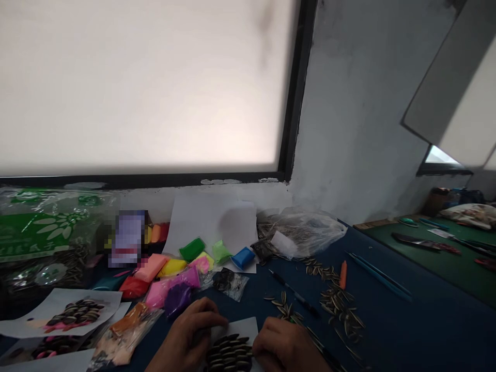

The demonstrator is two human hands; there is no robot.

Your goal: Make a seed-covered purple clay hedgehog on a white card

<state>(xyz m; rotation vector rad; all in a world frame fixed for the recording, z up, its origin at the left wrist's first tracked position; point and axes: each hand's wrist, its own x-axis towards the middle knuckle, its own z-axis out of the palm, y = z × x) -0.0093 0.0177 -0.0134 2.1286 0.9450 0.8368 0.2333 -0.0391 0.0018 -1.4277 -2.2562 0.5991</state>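
We take this for a craft workroom, more makeshift than professional. The counter (426, 315) wears a dark blue cover and stands against a rough grey plaster wall (349, 113) under a large frosted window (143, 82) in a black frame. On it we see small packets of coloured modelling clay (174, 268), loose striped sunflower seeds (337, 302), clear bags of seeds (302, 232), a big green seed bag (42, 232), pens (294, 295) and paper sheets bearing seed-and-clay pieces (73, 312). Off to the right we make out a second counter with a green mat (437, 258) and tools.
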